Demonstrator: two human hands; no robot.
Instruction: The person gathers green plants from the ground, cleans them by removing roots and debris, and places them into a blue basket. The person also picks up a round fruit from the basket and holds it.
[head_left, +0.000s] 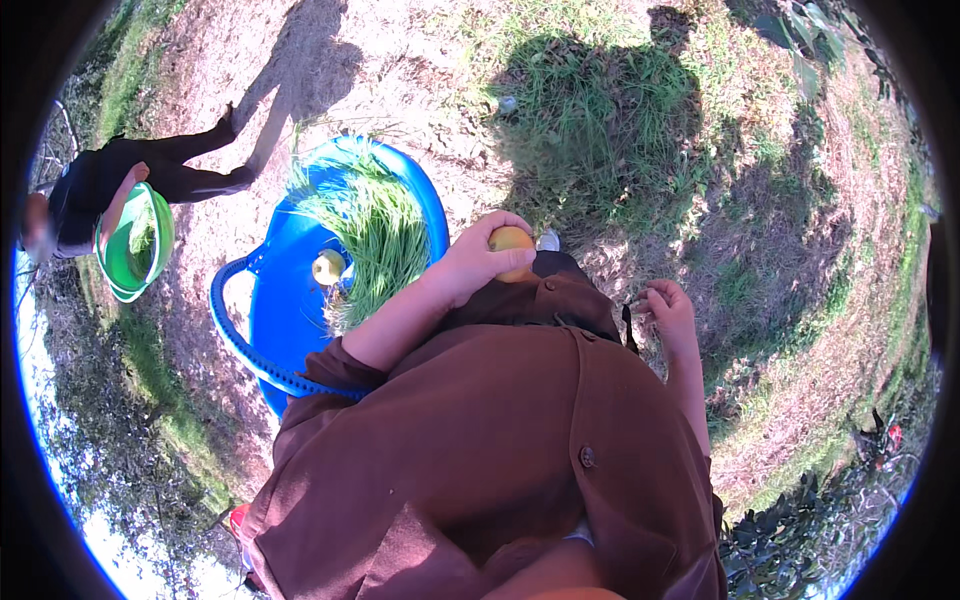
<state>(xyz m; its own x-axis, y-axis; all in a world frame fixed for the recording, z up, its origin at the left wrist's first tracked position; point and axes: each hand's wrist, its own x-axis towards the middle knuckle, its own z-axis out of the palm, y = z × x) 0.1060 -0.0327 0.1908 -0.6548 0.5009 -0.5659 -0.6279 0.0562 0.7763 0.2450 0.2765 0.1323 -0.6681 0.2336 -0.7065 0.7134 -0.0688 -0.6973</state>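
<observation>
My left hand (480, 259) is closed around a yellow-orange apple (510, 238) in front of my brown buttoned shirt (480, 420). A blue plastic basket (436, 195) hangs at my left side, its blue handle (222, 304) running to the crook of my left arm. Long cut green grass (386, 240) fills one side of this basket. On the blue bottom lies a pale yellow apple (328, 267). To the right, my right hand (667, 306) hangs in the air with loosely bent fingers, and nothing shows in it.
At the far left a person in dark clothes (112, 169) carries a green basket (166, 217) with grass in it. Grassy ground (450, 90) with shadows surrounds me. Leafy branches (806, 37) reach in at the upper right, and trees (787, 540) stand at the lower right.
</observation>
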